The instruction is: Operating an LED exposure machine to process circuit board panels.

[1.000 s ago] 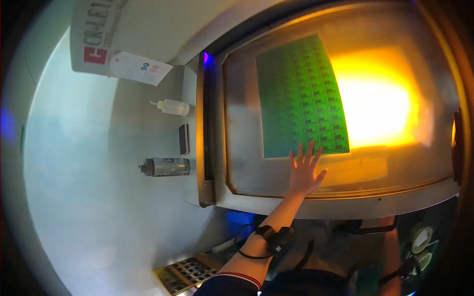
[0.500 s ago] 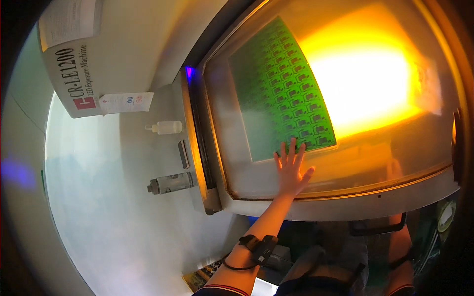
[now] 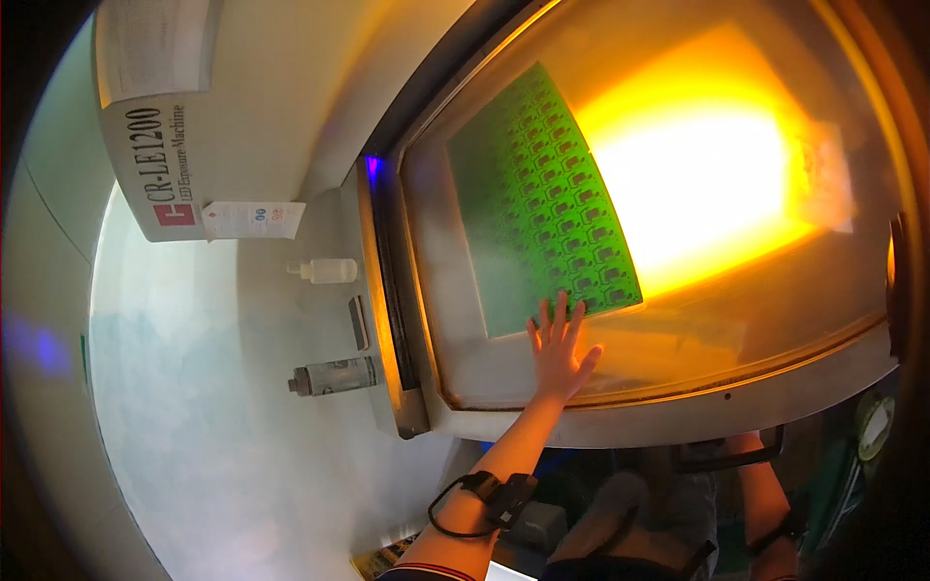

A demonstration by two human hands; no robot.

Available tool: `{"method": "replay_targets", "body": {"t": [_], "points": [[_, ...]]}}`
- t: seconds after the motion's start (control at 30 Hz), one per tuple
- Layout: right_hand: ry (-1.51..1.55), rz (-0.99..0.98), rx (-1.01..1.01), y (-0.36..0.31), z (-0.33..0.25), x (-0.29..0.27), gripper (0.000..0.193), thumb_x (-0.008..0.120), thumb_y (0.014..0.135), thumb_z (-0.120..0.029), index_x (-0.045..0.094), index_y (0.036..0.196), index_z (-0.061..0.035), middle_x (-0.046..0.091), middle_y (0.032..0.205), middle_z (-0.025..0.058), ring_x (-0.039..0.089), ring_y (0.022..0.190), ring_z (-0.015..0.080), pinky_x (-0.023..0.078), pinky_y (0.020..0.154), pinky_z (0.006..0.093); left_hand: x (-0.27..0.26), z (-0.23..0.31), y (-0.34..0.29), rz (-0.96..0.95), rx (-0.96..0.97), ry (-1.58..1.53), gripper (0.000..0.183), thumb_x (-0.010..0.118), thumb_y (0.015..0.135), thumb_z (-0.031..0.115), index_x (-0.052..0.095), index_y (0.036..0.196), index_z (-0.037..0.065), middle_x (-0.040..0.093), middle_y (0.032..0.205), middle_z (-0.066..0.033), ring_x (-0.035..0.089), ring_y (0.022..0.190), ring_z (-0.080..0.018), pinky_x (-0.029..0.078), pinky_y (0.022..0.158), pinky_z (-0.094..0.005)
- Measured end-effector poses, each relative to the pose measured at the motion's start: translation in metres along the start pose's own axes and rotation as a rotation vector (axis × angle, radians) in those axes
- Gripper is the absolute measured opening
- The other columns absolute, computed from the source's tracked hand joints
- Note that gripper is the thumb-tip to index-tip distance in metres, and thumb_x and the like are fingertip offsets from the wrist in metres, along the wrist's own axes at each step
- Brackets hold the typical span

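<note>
My left hand (image 3: 557,349) lies with fingers spread at the near edge of a green panel (image 3: 557,203). The panel carries rows of dark repeated patterns, like a sheet of circuit boards. It lies tilted within the metal-framed clear surface (image 3: 620,373) of a machine. My right hand (image 3: 744,443) is at the black handle (image 3: 707,463) on the frame's front edge. Its fingers are mostly hidden by the frame and handle, so their grip does not show. A dark band with a small box (image 3: 509,499) sits on my left forearm.
Bright yellow-white glare covers the right part of the surface. Left of the frame are a white squeeze bottle (image 3: 329,270), a flat dark object (image 3: 358,322) and a clear bottle with a grey cap (image 3: 334,376). A machine panel (image 3: 160,145) with papers stands at upper left.
The view has shifted slightly, so the machine sits a little lower. My right hand, faintly visible within the frame area before, is now lower, at the handle. My left hand stays at the panel's edge.
</note>
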State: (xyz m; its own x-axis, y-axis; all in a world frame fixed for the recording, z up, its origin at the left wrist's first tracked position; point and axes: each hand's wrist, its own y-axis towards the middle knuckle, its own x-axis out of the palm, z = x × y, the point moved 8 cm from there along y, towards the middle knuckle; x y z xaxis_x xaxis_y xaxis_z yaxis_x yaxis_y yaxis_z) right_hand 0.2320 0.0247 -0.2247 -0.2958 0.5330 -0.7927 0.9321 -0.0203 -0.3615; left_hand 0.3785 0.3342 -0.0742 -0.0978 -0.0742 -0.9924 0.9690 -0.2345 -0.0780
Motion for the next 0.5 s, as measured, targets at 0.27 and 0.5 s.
{"method": "replay_targets", "body": {"t": [0.27,0.5], "points": [[0.029,0.026,-0.008,0.016,-0.016,0.000,0.042,0.069,0.078,-0.005,0.062,0.119,-0.0045,0.062,0.124,0.0195,0.058,0.117,0.0391,0.049,0.096,0.0459,0.000,-0.003,-0.007,-0.013,-0.006,0.006,0.078,0.043,0.093,0.067,0.035,0.154,0.020,0.018,0.165,-0.0090,0.009,0.152,-0.0394,0.004,0.117,-0.0648],[-0.007,0.057,0.002,0.015,-0.025,-0.010,0.041,0.069,0.078,-0.004,0.062,0.118,-0.0045,0.063,0.122,0.0196,0.059,0.116,0.0394,0.050,0.095,0.0462,-0.002,0.007,0.003,0.024,0.028,-0.025,0.077,0.046,0.093,0.065,0.034,0.154,0.020,0.017,0.165,-0.0096,0.009,0.151,-0.0402,0.005,0.117,-0.0655]]}}
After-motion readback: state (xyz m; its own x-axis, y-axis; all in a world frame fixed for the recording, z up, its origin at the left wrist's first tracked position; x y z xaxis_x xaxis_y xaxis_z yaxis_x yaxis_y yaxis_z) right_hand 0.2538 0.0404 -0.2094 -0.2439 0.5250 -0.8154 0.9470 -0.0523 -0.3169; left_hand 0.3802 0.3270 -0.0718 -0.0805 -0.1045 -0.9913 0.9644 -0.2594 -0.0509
